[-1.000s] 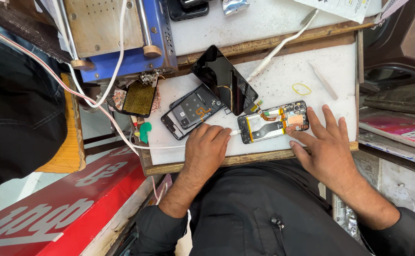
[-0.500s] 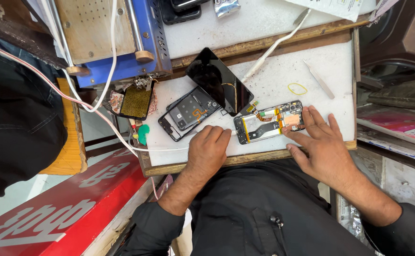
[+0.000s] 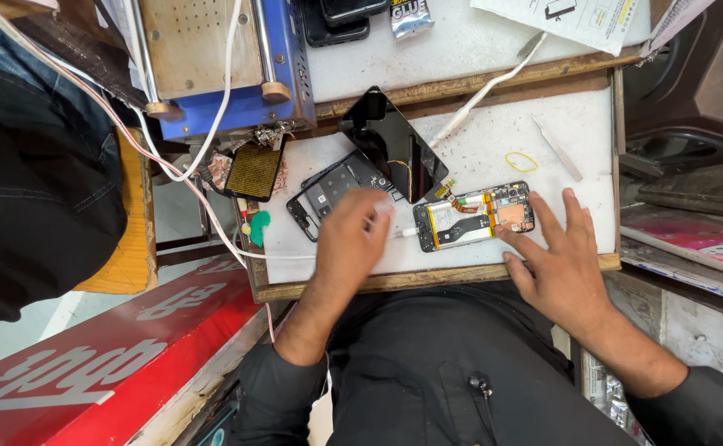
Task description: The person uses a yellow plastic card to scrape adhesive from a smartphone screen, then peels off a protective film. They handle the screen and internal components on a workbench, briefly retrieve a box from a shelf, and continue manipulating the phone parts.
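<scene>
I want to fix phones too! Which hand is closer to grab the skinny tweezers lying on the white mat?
Probably the right hand. It rests flat beside the opened phone, on the same side as the tweezers. The left hand is across the mat by the phone frame, with the opened phone in between.

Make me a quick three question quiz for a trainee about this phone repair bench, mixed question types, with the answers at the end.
1. True or false: the right hand rests flat on the white work board, fingers spread, beside the opened phone body.
2. What lies just above the left hand? A) the black phone frame B) the yellow rubber band C) the tweezers
3. Fill in: the dark screen panel joins the opened phone body by a thin ____.

Key: 1 true; 2 A; 3 flex cable.
</scene>
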